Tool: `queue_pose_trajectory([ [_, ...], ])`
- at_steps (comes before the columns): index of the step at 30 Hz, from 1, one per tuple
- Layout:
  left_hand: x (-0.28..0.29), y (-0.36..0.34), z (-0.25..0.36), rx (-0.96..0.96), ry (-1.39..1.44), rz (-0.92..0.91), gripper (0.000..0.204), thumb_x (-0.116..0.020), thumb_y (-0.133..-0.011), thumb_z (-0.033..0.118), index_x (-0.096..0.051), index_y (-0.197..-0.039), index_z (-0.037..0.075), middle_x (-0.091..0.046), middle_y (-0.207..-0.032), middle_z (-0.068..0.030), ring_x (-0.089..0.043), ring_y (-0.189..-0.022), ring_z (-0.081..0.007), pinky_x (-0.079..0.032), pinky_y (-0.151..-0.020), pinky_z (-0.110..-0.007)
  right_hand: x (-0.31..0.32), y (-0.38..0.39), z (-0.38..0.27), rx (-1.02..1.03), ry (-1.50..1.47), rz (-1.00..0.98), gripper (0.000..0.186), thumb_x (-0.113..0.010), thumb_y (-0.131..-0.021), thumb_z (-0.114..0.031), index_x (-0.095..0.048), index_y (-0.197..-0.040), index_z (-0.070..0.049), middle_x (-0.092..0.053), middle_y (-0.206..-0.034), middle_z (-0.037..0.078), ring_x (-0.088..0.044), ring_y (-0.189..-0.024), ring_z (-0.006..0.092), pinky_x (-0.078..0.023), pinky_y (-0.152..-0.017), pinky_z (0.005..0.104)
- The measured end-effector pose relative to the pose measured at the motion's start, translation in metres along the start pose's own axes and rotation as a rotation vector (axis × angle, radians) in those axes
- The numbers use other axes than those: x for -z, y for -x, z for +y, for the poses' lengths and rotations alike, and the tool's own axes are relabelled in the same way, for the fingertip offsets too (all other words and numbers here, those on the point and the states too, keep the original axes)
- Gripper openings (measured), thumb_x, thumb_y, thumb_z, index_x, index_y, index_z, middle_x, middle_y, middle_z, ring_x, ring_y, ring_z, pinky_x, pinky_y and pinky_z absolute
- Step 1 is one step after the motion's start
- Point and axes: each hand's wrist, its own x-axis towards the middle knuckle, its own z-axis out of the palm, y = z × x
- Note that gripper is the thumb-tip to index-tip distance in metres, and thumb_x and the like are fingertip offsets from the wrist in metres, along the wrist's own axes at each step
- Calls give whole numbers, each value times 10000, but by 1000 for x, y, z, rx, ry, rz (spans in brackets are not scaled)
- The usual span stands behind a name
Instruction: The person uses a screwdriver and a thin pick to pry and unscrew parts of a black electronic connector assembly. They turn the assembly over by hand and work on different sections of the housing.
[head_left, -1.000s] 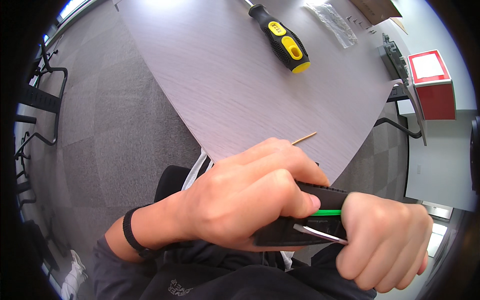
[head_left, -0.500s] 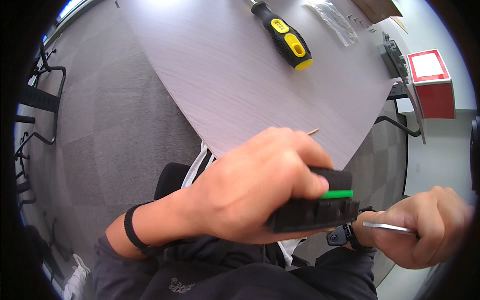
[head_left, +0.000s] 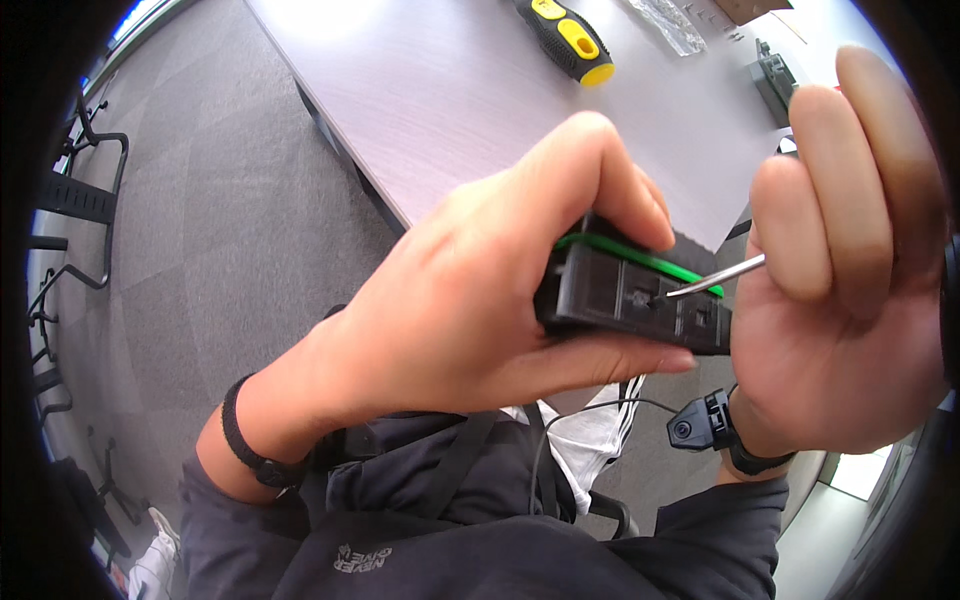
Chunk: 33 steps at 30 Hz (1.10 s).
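My left hand (head_left: 450,275) is wrapped round a black plastic box-shaped part (head_left: 610,295), fingers over its top and thumb beneath. A bright green strip (head_left: 640,258) runs along the part's upper edge, and small square recesses show in the face turned toward me. In my right hand (head_left: 835,260) is a slim, silver, pointed metal tool (head_left: 715,280); its rear end is hidden by the fingers. The tool's tip lies at one of the recesses, but whether it touches or enters cannot be made out.
Beyond my hands, a black-and-yellow screwdriver (head_left: 568,42) lies on the pale table (head_left: 400,110). Further right are a clear plastic bag (head_left: 668,25), several small screws (head_left: 715,20), a grey plastic part (head_left: 773,85) and a brown box (head_left: 750,8). Chairs (head_left: 90,195) stand at the left.
My right hand has come up and inward, bringing the metal tool to the black part. My left hand has risen a little and tilted the part, turning its recessed face toward me.
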Motion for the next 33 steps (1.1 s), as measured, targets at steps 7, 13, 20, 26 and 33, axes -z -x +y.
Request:
queue_pose_trajectory([
  [7,2,-2,14,-22,-135,37,581,-879,-635,35,-445,-1021,36,-596,-1029,-133,-599,-1002,-186,-489,-817,-296,2,-11,-13,-22,88,53,329,-365,-933,-290,-422,-666,-106,-420,-605,0,-362,-455,113,-267,-393,260],
  [13,5,11,16,-12,-182,76,571,-879,-639,41,-449,-1015,35,-596,-1017,-124,-598,-990,-179,-488,-813,-291,18,-26,-17,-31,130,68,336,-359,-941,-304,-414,-672,-110,-405,-604,-6,-343,-455,109,-254,-393,259],
  [20,5,14,13,-22,-176,83,561,-878,-643,47,-453,-1008,35,-597,-1003,-115,-597,-976,-170,-487,-808,-286,29,-33,-22,-36,167,88,343,-352,-949,-321,-405,-680,-115,-387,-603,-13,-321,-456,104,-238,-393,258],
  [26,2,12,6,-38,-173,90,552,-878,-646,53,-457,-1002,34,-597,-991,-107,-597,-964,-162,-487,-804,-281,31,-34,-19,-43,178,98,350,-346,-957,-335,-397,-686,-119,-372,-602,-19,-302,-456,100,-224,-393,256],
  [33,3,16,8,-41,-182,88,542,-877,-650,60,-461,-995,33,-598,-977,-97,-596,-949,-154,-486,-800,-275,31,-34,-17,-51,182,100,358,-339,-966,-351,-388,-694,-124,-355,-601,-26,-280,-457,95,-209,-393,255],
])
